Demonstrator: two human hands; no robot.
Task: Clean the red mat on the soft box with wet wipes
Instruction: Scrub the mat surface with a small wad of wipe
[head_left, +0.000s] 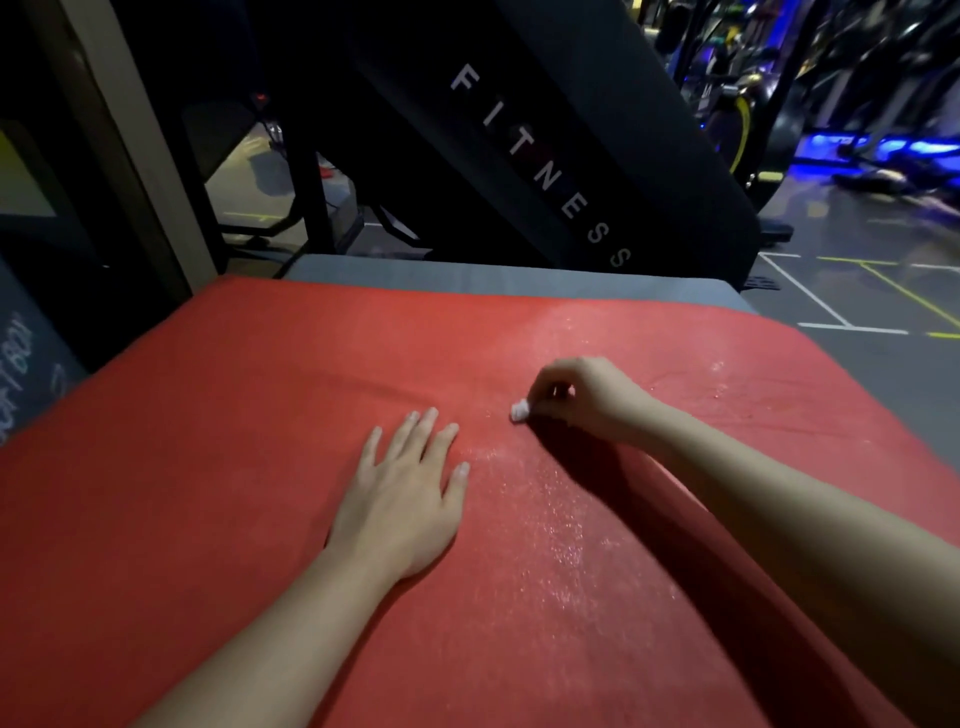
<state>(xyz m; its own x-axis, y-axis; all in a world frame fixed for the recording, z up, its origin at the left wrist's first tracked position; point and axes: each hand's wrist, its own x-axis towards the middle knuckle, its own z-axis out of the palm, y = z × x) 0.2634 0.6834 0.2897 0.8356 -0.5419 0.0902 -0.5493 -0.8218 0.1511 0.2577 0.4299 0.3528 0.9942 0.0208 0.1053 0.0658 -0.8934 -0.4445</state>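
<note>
A red mat (218, 493) covers the top of the grey soft box (467, 278) and fills most of the view. My left hand (405, 493) lies flat on the mat near the middle, fingers spread and straight. My right hand (582, 395) is curled, pinching a small crumpled white wet wipe (519, 411) against the mat just right of the left fingertips. A band of pale specks and wet sheen runs down the mat from the wipe toward the near edge. More pale marks show at the mat's far right.
A black padded panel (545, 171) lettered FITNESS leans behind the box. Gym machines with blue lights (831, 130) stand at the back right on a grey floor with white and yellow lines (831, 306). A dark chalkboard sign (26, 374) is at the left.
</note>
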